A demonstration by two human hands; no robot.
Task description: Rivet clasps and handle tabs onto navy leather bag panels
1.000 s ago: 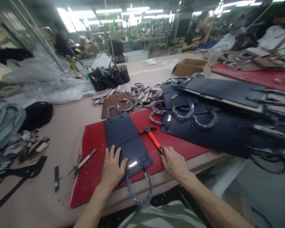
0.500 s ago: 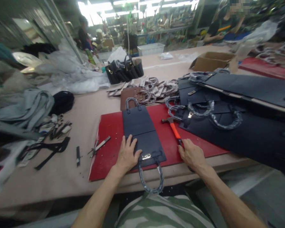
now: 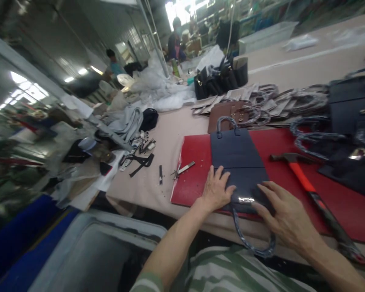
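A flat navy bag panel [image 3: 235, 156] with a wrapped handle at each end lies on a red mat [image 3: 193, 174] at the table's near edge. My left hand [image 3: 216, 189] rests flat on its near left part, fingers spread. My right hand [image 3: 287, 219] lies on the panel's near right corner beside the metal clasp [image 3: 246, 199], fingers stretched out, holding nothing. The near handle [image 3: 252, 241] hangs over the table edge. An orange-handled hammer [image 3: 304, 184] lies loose on the mat to the right of my right hand.
Scissors [image 3: 182, 169] lie at the mat's left edge, with a small black tool [image 3: 160, 174] and black straps [image 3: 140, 162] further left. A brown bag [image 3: 228, 113], loose handles and finished black bags [image 3: 222, 79] sit beyond. Navy panels [image 3: 346, 121] pile up at right. People work in the background.
My right hand has let go of the hammer and moved left onto the panel's near corner. The view has swung left and down. My left hand stays on the panel.
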